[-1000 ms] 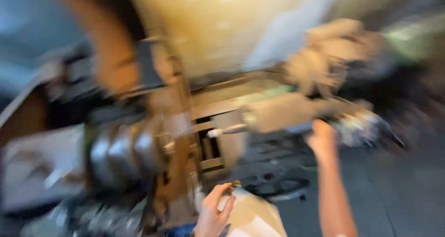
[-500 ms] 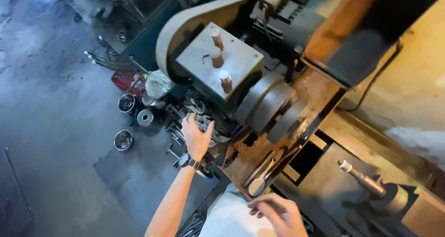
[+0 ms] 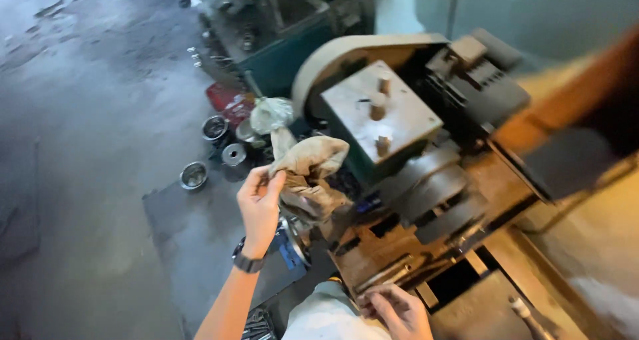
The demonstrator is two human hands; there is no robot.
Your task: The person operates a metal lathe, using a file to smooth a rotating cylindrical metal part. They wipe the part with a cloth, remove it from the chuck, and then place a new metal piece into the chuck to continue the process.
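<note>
The left hand [image 3: 261,203] is raised in front of the lathe [image 3: 426,180], forearm angled up, fingers pinched on a dirty rag [image 3: 307,173] that hangs against the lathe's near side. The right hand [image 3: 398,310] rests low at the lathe's front edge — fingers loosely curled, holding nothing visible.

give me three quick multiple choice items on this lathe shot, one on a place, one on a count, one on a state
1. Where is the right hand?
A. on the floor
B. at the lathe's near edge
C. on the grey top plate

2. How many stubby pegs stand on the grey top plate?
A. one
B. three
C. six

3. What is the left hand doing?
A. pinching a tan rag
B. hanging empty
C. gripping a hammer

Answers: 1 B, it rests low beside the rusty bed; 2 B, three pegs show in a row; 3 A, fingers hold the rag's corner.
</note>
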